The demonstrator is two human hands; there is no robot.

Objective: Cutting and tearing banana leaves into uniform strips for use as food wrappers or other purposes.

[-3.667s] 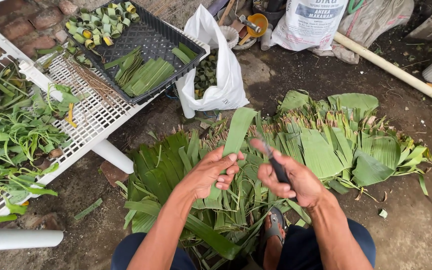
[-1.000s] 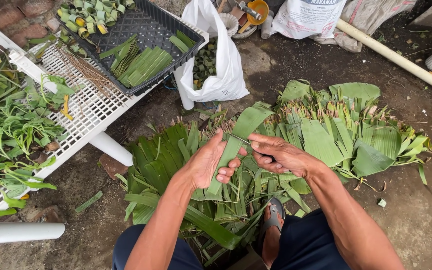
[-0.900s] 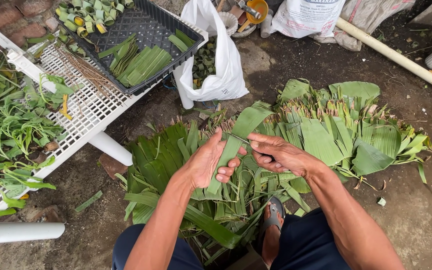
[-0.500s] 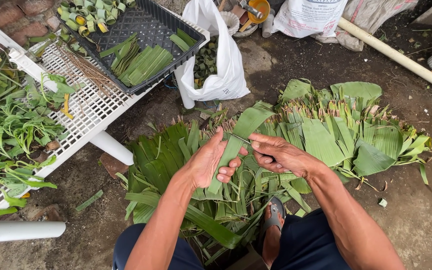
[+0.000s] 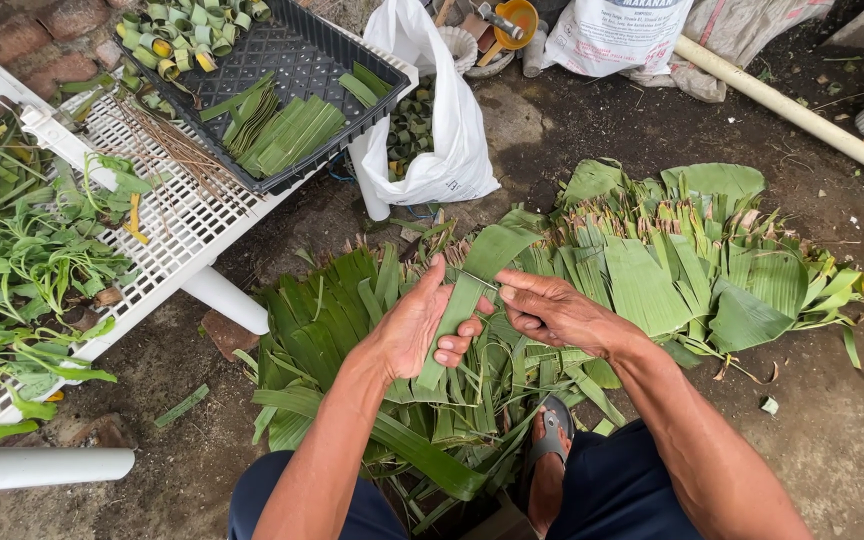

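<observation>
My left hand [image 5: 414, 325] holds a long green leaf strip [image 5: 472, 275] from below, fingers curled around its lower part. My right hand [image 5: 552, 312] grips a small blade [image 5: 476, 282] whose tip rests across the strip near my left fingertips. Both hands hover over a pile of long green leaves [image 5: 352, 330] spread on the dirt ground. More broad leaf pieces [image 5: 672, 260] lie to the right. My foot in a grey sandal [image 5: 550, 440] shows below the hands.
A white slatted rack [image 5: 167, 215] at left carries a black tray [image 5: 292, 60] with cut leaf strips and small rolled leaf cups [image 5: 177, 30]. A white plastic bag [image 5: 442, 130] holds leaf rolls. Loose greens [image 5: 22, 270], a pipe [image 5: 802, 110] and a sack [image 5: 612, 35] surround.
3.7 s ago my hands were apart over the pile, the right one holding the blade clear. Now they are joined on the leaf strip; in the last second they hardly moved.
</observation>
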